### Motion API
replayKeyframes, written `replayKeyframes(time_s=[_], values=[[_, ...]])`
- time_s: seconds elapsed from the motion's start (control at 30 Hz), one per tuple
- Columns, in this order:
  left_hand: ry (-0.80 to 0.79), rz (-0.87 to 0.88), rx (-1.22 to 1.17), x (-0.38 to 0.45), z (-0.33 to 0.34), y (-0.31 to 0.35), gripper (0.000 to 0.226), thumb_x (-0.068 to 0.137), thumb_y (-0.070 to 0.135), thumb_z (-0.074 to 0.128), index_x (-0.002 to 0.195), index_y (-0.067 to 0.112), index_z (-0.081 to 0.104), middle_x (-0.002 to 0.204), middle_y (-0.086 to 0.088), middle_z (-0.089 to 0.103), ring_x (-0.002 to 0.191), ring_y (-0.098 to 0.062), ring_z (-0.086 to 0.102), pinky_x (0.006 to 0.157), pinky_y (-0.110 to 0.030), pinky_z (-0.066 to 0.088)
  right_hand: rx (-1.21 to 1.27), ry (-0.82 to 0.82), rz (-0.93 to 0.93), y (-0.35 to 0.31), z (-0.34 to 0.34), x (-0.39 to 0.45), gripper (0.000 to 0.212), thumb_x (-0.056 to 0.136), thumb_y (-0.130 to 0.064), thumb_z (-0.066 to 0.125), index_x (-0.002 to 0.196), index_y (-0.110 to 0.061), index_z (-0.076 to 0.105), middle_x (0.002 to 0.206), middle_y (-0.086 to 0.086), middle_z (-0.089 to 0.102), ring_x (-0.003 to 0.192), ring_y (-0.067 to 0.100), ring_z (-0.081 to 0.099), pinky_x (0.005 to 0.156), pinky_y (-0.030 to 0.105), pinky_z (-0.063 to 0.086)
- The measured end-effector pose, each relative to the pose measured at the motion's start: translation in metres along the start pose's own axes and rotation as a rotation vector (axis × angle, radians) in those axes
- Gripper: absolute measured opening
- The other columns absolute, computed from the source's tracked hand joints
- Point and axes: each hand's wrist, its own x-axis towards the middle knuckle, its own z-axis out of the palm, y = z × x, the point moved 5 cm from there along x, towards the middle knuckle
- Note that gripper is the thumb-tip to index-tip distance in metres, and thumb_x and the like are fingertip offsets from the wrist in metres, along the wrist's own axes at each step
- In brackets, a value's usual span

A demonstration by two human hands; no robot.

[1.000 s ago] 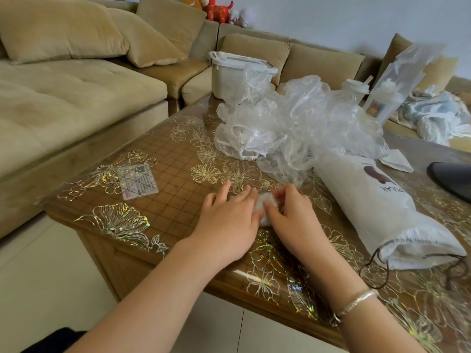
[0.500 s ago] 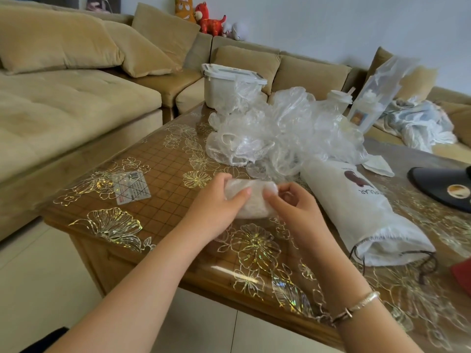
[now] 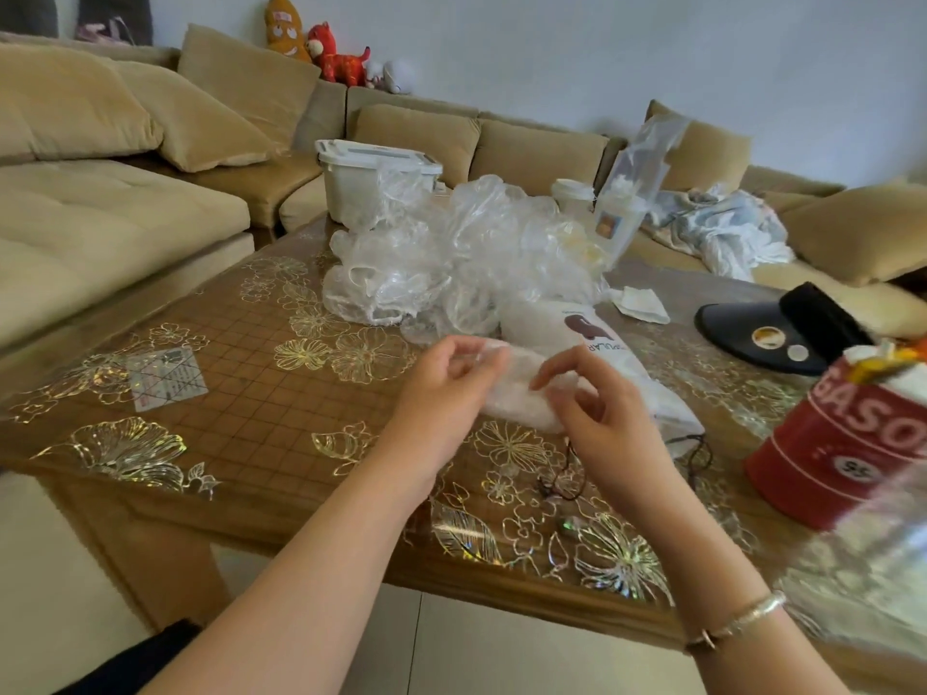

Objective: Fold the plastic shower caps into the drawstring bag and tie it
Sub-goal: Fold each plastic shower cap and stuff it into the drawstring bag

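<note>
Here both hands, left hand [image 3: 441,378] and right hand [image 3: 597,403], pinch a folded shower cap [image 3: 516,388] just above the table [image 3: 261,393]. Behind it the drawstring bag [image 3: 597,343] lies on its side. Farther back: loose shower caps [image 3: 451,258], heaped.

I am in a home's living room: a tan sectional sofa [image 3: 125,203] with loose cushions wraps round my bench [image 3: 241,393], plush toys [image 3: 331,52] sit on its backrest, and a crumpled blanket [image 3: 722,233] lies on the seat.
</note>
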Motion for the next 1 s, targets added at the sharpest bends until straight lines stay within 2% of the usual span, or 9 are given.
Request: replayKeyframes(time_s=[0.07,0.17,0.3,0.47,0.63,0.73,0.8,0.93,1.0], values=[[0.003,0.063,0.046,-0.003,0.012,0.002,0.019,0.098,0.035,0.055,0.110,0.022,0.062,0.106,0.010,0.063,0.097,-0.001,0.059,0.071,-0.013,0.043,-0.046,0.064,0.028,0.006,-0.020,-0.006,0.036,0.096,0.002,0.047,0.078,-0.024,0.064,0.083,-0.001,0.061,0.058,0.001,0.049,0.053,0.013,0.033],[-0.060,0.200,0.243,-0.007,0.037,0.004,0.010,0.097,0.018,0.054,0.101,0.018,0.064,0.109,0.005,0.059,0.093,-0.001,0.054,0.075,-0.004,0.040,-0.067,0.215,0.055,0.021,-0.052,-0.015,0.040,0.095,0.002,0.049,0.075,-0.028,0.066,0.095,0.001,0.063,0.078,0.014,0.059,0.063,0.028,0.043],[-0.176,0.327,0.612,-0.012,0.073,-0.012,0.015,0.095,0.016,0.058,0.106,0.018,0.068,0.135,0.011,0.046,0.126,-0.009,0.037,0.100,-0.017,0.028,-0.121,0.295,0.094,0.039,-0.078,-0.026,0.042,0.090,0.007,0.049,0.070,-0.025,0.067,0.092,-0.001,0.060,0.072,0.010,0.052,0.061,0.023,0.036],[-0.077,0.385,0.623,-0.016,0.084,-0.010,0.026,0.099,0.015,0.052,0.122,0.014,0.065,0.129,0.010,0.055,0.118,-0.005,0.051,0.092,-0.010,0.032,-0.232,0.213,0.091,0.049,-0.076,-0.031,0.040,0.084,0.011,0.051,0.070,-0.022,0.070,0.089,-0.007,0.060,0.081,-0.001,0.055,0.068,0.007,0.037],[0.009,0.432,0.561,-0.016,0.080,-0.007,0.027,0.096,0.009,0.054,0.118,0.016,0.068,0.118,0.010,0.062,0.106,-0.003,0.056,0.092,-0.015,0.044,-0.316,0.053,0.018,0.053,-0.051,-0.024,0.021,0.094,-0.009,0.054,0.104,-0.024,0.064,0.107,-0.020,0.053,0.097,-0.009,0.052,0.081,0.011,0.044],[0.056,0.442,0.521,-0.018,0.074,-0.006,0.023,0.094,0.007,0.057,0.106,0.019,0.073,0.107,0.013,0.066,0.097,-0.002,0.060,0.087,-0.027,0.054,-0.465,-0.077,0.027,0.059,-0.035,-0.016,0.025,0.101,-0.024,0.046,0.124,-0.019,0.057,0.120,-0.012,0.046,0.100,-0.003,0.050,0.085,0.017,0.044],[0.043,0.442,0.503,-0.019,0.072,-0.007,0.021,0.092,0.008,0.060,0.101,0.021,0.075,0.103,0.015,0.067,0.094,-0.001,0.062,0.085,-0.027,0.054,-0.630,-0.104,0.052,0.066,-0.029,-0.008,0.023,0.102,-0.029,0.041,0.113,-0.016,0.057,0.118,-0.003,0.045,0.101,0.012,0.050,0.082,0.030,0.044],[-0.035,0.401,0.517,-0.018,0.069,-0.012,0.022,0.093,0.010,0.061,0.101,0.023,0.076,0.105,0.016,0.069,0.095,0.001,0.062,0.090,-0.024,0.052,-0.863,-0.138,0.041,0.074,-0.016,0.011,0.019,0.093,-0.021,0.048,0.095,-0.012,0.065,0.103,0.007,0.061,0.092,0.022,0.059,0.074,0.026,0.042],[-0.055,0.373,0.525,-0.017,0.066,-0.015,0.023,0.093,0.010,0.061,0.101,0.024,0.076,0.105,0.017,0.069,0.095,0.002,0.062,0.090,-0.024,0.052,-0.935,-0.173,0.112,0.080,-0.012,0.016,0.019,0.094,-0.019,0.050,0.097,-0.011,0.066,0.101,0.008,0.064,0.091,0.023,0.060,0.073,0.026,0.043]])
